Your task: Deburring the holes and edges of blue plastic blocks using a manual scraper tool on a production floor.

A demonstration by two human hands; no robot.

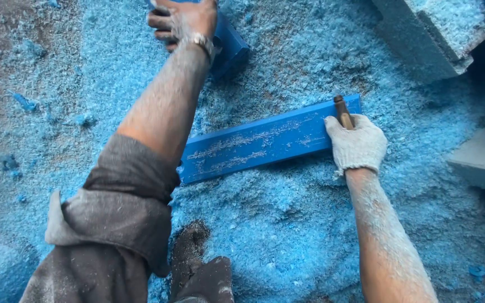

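The gloved right hand [356,143] is closed around a brown tool handle [342,111] at the end of a blue bar [254,143] lying on the shaving-covered floor [287,224]. The bare left hand [183,19] grips a blue block [230,47] farther off. Heaped blue shavings suggest much carving is done; the bar looks mostly smooth.

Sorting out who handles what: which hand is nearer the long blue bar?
Right. The gloved right hand rests on the blue bar's end, gripping a brown handle. The bare left hand is farther up, on a blue block.
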